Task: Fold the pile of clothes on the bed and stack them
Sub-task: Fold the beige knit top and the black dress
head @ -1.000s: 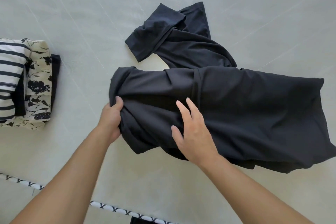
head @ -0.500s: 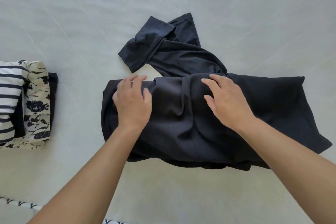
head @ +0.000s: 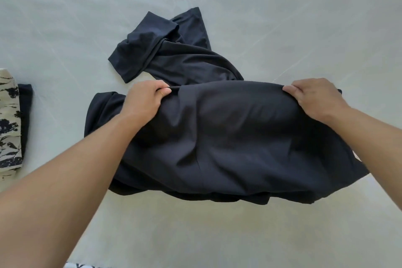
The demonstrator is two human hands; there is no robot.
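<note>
two hands grip black garment (head: 228, 137), fingertips hidden

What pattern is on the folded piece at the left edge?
Cream with a dark leafy print, seen in the head view.

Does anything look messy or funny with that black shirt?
A bit. The black shirt isn't flat: one sleeve is twisted and bunched at the far side, doubled over on the bed. The left hand and right hand pinch its far edge. Nothing looks torn.
</note>
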